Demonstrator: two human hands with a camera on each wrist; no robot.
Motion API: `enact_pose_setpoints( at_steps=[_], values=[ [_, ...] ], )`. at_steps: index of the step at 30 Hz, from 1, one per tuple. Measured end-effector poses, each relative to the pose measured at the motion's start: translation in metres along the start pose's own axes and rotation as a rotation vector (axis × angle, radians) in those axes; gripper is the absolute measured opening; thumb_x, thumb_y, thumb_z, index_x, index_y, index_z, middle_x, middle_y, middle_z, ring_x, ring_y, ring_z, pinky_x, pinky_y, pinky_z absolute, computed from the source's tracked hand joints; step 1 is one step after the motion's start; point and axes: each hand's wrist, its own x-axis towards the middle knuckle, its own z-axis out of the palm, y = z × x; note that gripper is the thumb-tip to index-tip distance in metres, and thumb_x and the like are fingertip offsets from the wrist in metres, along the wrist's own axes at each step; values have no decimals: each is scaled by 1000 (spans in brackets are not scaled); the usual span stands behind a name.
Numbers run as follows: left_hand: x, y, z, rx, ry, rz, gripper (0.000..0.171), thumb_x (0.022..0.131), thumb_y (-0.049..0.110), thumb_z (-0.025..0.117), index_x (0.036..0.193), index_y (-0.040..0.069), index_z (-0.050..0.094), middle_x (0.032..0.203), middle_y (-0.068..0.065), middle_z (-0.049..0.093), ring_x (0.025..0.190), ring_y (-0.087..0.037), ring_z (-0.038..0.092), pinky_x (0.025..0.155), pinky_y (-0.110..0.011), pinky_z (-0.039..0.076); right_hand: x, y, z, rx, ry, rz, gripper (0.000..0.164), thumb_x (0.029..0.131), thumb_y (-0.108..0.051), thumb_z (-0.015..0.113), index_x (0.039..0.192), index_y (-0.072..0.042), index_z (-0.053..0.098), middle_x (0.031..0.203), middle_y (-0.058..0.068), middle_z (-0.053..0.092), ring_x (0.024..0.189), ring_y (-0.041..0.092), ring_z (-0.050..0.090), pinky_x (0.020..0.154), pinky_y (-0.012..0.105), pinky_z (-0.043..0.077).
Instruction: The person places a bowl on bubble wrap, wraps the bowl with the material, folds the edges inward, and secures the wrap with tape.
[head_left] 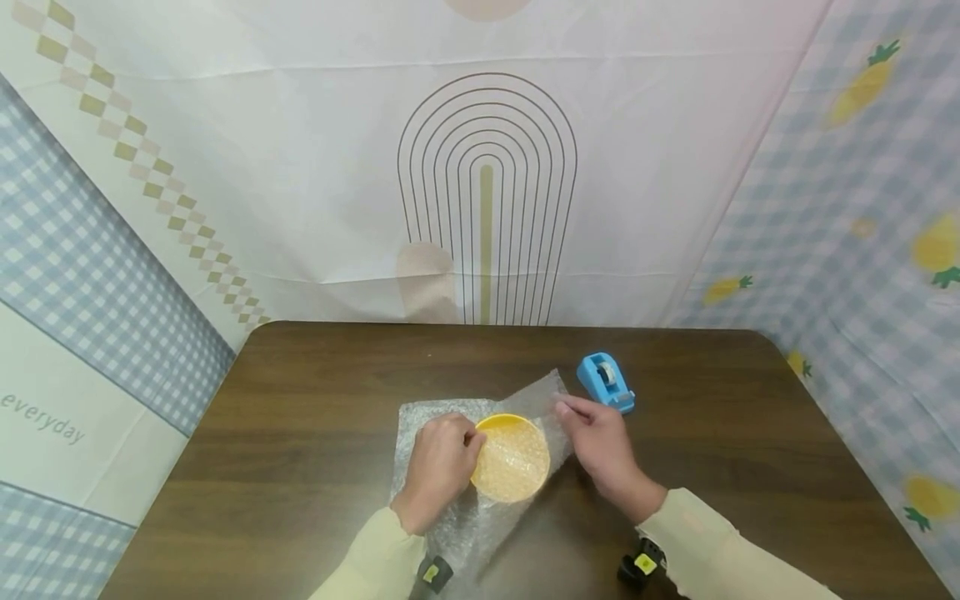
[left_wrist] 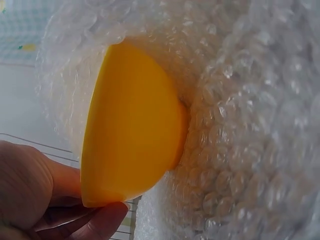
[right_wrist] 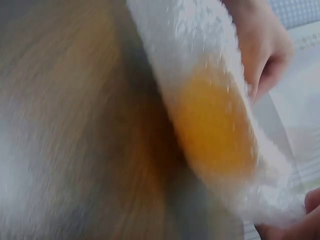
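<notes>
A yellow bowl stands on a sheet of bubble wrap on the table, with a flap of the wrap drawn across its opening from the right. At the bowl's left side, my left hand pinches the rim between thumb and fingers. My right hand holds the wrap's edge in its fingertips, right of the bowl. The left wrist view shows the bowl's bare outer side and foot against the wrap. In the right wrist view the bowl shows blurred through the wrap covering that side.
A blue tape dispenser with a roll in it stands just behind my right hand. The brown wooden table ends at the back against a printed cloth. Checked cloth hangs along the right side.
</notes>
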Motion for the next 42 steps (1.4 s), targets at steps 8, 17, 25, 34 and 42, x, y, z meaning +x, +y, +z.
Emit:
enact_pose_setpoints(
  at_steps=[8, 17, 25, 34, 42],
  values=[
    [1, 1, 2, 18, -11, -18, 26, 83, 8, 80, 60, 13, 68, 63, 2, 65, 58, -13, 58, 58, -28, 49, -12, -14, 13, 24, 29, -49, 37, 107, -22, 60, 141, -9, 65, 147, 13, 64, 141, 36, 58, 109, 47, 50],
    [-1, 3, 3, 30, -3, -11, 27, 83, 9, 82, 60, 13, 68, 63, 1, 65, 57, -15, 59, 55, -29, 49, -26, -5, 34, -55, -1, -361, 28, 102, -13, 66, 129, -10, 74, 134, 9, 72, 126, 29, 70, 104, 41, 56],
    [-2, 5, 4, 36, 30, 22, 23, 81, 10, 86, 62, 11, 71, 63, 1, 67, 57, -17, 63, 54, -29, 50, -27, 16, 41, -380, -18, -819, 29, 96, -6, 72, 124, -5, 76, 129, 10, 75, 125, 25, 70, 112, 53, 47],
    [-2, 3, 4, -7, 38, 16, 15, 82, 11, 85, 70, 12, 75, 71, 1, 74, 65, -17, 68, 63, -31, 54, -22, 25, 32, -645, -163, -935, 37, 101, -21, 66, 138, -16, 69, 140, -1, 69, 137, 21, 62, 120, 55, 40],
    [-4, 2, 2, -48, 15, -11, 9, 83, 11, 84, 75, 11, 79, 76, 0, 77, 70, -17, 72, 67, -33, 56, -20, 26, 22, -818, -279, -1005, 41, 109, -32, 52, 147, -17, 61, 151, -4, 61, 146, 19, 54, 124, 54, 35]
  ],
)
